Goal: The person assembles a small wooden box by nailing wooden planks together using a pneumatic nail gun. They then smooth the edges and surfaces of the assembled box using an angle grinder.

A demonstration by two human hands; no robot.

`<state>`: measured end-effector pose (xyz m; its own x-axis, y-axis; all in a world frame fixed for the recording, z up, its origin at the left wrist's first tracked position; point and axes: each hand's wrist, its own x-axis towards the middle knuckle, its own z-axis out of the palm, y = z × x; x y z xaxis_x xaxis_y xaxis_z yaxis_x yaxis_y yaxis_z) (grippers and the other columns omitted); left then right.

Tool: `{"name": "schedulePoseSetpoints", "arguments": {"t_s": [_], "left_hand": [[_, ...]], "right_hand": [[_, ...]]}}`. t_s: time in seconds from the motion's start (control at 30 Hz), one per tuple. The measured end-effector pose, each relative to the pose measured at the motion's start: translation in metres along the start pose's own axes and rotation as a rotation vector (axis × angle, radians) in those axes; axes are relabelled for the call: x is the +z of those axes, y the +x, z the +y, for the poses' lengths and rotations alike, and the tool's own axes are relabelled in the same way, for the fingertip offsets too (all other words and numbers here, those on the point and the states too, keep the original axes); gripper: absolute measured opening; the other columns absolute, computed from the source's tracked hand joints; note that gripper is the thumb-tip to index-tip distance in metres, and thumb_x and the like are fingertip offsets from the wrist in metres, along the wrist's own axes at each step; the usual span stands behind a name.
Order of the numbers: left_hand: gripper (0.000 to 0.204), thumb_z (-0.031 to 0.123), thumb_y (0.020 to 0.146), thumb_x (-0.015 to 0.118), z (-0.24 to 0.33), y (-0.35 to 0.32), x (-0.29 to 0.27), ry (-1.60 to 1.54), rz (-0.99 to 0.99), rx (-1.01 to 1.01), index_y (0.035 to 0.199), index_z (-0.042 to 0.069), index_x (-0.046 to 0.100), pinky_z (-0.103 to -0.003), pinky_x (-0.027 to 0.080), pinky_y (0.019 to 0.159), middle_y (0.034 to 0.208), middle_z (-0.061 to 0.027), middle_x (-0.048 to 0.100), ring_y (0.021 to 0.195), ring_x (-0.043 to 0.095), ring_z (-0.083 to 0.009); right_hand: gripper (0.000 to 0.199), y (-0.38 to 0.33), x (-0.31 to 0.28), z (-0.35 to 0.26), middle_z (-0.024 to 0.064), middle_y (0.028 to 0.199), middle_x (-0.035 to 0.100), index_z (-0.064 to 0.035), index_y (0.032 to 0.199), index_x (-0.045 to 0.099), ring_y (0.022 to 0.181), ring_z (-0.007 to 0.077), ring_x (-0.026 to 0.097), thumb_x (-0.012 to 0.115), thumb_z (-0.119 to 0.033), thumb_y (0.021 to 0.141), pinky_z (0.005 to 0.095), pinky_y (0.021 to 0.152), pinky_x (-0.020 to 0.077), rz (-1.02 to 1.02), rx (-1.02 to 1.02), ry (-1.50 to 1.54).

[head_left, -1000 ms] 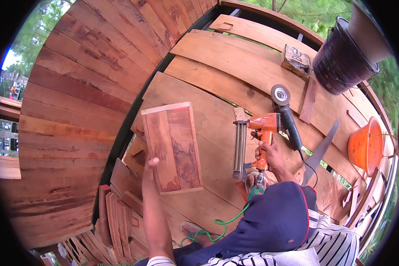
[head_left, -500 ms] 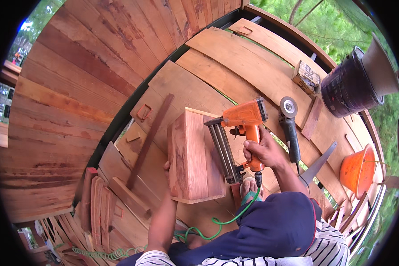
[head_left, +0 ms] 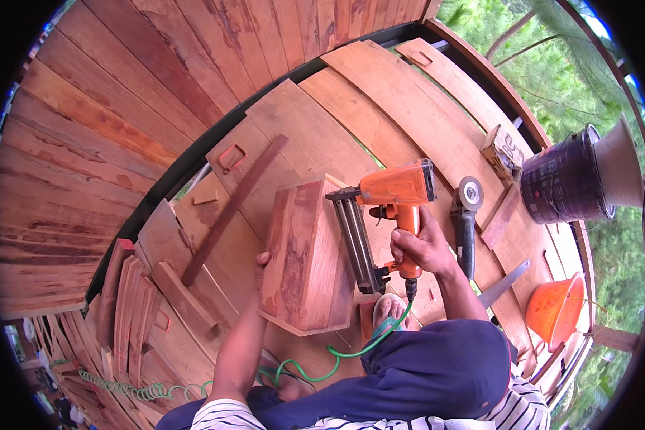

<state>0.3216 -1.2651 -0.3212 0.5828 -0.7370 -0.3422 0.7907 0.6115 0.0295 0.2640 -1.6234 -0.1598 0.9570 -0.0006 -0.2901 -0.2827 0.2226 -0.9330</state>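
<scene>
My right hand (head_left: 419, 244) is wrapped round the grip of an orange pneumatic nail gun (head_left: 394, 185). Its dark magazine slants down beside a reddish wooden box (head_left: 294, 261), close to the box's right side; whether the two touch I cannot tell. A green air hose (head_left: 351, 354) runs from the base of the grip. At the box's left side is my left hand (head_left: 262, 264), its fingers bent against the wood and partly hidden behind it. The box is tilted, with two long faces and an edge between them showing.
An angle grinder (head_left: 466, 222), a hand saw (head_left: 503, 284) and an orange bucket (head_left: 556, 309) lie to the right. Beyond stands a dark pail (head_left: 560, 179) near the platform edge. A long dark strip (head_left: 235, 208) and stacked wood pieces (head_left: 130, 308) lie left. Narrow gaps separate some boards.
The box has turned in my left hand, so its left face shows more broadly. The nail gun stays nearly where it was, while the surroundings shift as the view tilts.
</scene>
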Motion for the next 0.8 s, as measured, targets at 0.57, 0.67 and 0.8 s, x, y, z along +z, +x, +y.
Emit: {"name": "schedulePoseSetpoints", "arguments": {"t_s": [0.57,0.67,0.8], "left_hand": [[0.079,0.036,0.083,0.074,0.003,0.003,-0.001,0.042,0.013,-0.008,0.148,-0.001,0.050,-0.053,0.052,0.109,0.139,-0.0240,0.063,0.122,0.066,-0.0397],[0.079,0.037,0.083,0.074,0.005,0.003,-0.002,0.043,0.011,-0.015,0.148,-0.001,0.050,-0.053,0.052,0.108,0.139,-0.0238,0.063,0.121,0.066,-0.0394],[0.079,0.038,0.083,0.074,0.004,0.004,-0.004,0.041,0.008,-0.028,0.148,0.000,0.050,-0.053,0.053,0.108,0.138,-0.0234,0.063,0.121,0.066,-0.0390]], "right_hand": [[0.052,0.003,0.005,0.003,0.0046,0.077,0.059,-0.0015,0.137,0.038,0.062,0.0138,0.061,0.069,-0.008,0.096,0.0304,0.060,0.0517,-0.019,-0.028,0.015],[0.049,0.002,0.006,0.000,0.0034,0.081,0.058,0.0007,0.137,0.040,0.063,0.0114,0.059,0.067,-0.009,0.097,0.0290,0.059,0.0508,-0.038,-0.049,-0.025],[0.046,0.000,0.008,-0.006,0.0027,0.083,0.057,0.0018,0.136,0.042,0.065,0.0091,0.058,0.066,-0.010,0.098,0.0283,0.059,0.0505,-0.028,-0.049,-0.107]]}}
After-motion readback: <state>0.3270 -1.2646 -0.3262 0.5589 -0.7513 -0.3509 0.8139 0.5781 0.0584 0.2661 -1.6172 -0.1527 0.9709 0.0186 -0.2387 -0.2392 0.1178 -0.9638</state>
